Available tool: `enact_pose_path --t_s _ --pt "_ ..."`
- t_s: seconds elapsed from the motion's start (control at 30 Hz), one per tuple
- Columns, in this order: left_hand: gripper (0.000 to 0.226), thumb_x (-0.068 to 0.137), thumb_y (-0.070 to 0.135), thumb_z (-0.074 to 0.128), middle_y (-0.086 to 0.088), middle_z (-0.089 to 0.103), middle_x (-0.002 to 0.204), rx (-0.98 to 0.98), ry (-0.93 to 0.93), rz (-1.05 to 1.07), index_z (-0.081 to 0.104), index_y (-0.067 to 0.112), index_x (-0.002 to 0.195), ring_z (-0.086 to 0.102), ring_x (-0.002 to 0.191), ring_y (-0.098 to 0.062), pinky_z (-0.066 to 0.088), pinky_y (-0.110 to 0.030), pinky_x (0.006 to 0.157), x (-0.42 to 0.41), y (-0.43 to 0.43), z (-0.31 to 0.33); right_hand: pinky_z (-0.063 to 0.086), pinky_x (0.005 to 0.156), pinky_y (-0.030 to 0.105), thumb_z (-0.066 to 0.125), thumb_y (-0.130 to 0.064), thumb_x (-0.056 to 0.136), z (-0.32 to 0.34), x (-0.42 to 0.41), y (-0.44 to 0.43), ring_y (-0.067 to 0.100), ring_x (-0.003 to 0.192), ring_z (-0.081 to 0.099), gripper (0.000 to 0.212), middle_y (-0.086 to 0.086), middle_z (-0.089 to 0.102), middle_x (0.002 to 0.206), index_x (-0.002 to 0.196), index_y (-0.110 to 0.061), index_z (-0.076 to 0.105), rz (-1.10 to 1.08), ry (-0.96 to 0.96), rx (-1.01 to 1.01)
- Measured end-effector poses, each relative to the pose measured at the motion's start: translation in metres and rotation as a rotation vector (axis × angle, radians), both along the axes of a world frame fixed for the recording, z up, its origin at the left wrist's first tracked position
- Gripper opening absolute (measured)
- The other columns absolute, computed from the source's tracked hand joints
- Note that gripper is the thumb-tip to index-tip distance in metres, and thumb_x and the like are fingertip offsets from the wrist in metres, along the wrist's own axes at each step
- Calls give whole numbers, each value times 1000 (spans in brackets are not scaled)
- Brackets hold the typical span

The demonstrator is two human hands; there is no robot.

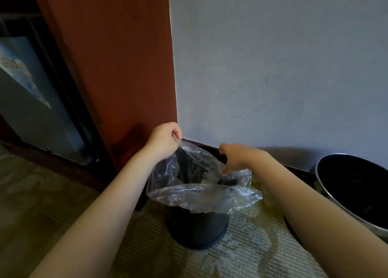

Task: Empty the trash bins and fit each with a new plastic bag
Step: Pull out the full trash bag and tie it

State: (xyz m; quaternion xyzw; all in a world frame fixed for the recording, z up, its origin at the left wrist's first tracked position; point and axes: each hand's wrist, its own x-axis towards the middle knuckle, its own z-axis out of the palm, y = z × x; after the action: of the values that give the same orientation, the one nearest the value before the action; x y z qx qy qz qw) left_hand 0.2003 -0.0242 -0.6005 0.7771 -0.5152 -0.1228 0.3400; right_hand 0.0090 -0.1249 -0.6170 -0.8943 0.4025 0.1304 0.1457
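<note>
At frame centre, my left hand (pixel 165 136) and right hand (pixel 235 157) each pinch the clear plastic bag (pixel 199 185), fingers curled tight, over the dark bin (pixel 197 227).

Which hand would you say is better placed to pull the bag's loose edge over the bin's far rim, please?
Probably the left hand: it pinches the clear bag's raised edge just above the dark bin's far rim, while the right hand grips lower at the right side.
</note>
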Motion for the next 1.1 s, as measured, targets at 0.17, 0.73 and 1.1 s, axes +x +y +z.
enact_pose_path --t_s 0.17,0.73,1.1 --pt "38 69 -16 50 9 45 74 -209 -175 -206 54 22 66 44 63 -2 34 -7 59 -12 17 29 38 108 41 80 -35 76 25 21 10 28 137 37 105 7 32 153 154 -27 10 -80 -469 371" --pt "25 83 25 65 2 57 65 -69 -162 34 52 19 63 59 70 -26 45 -32 61 -20 21 50 51 80 33 81 -5 73 56 3 3 19 84 60 33 5 64 89 85 -17 53 -45 -760 291" --pt "29 78 45 70 1 61 85 213 -71 -95 57 20 76 59 80 -17 52 -37 74 -30 15 43 39 59 24 82 -21 76 53 -18 -10 11 64 50 26 -1 56 69 69 -20 57 -84 -581 5"
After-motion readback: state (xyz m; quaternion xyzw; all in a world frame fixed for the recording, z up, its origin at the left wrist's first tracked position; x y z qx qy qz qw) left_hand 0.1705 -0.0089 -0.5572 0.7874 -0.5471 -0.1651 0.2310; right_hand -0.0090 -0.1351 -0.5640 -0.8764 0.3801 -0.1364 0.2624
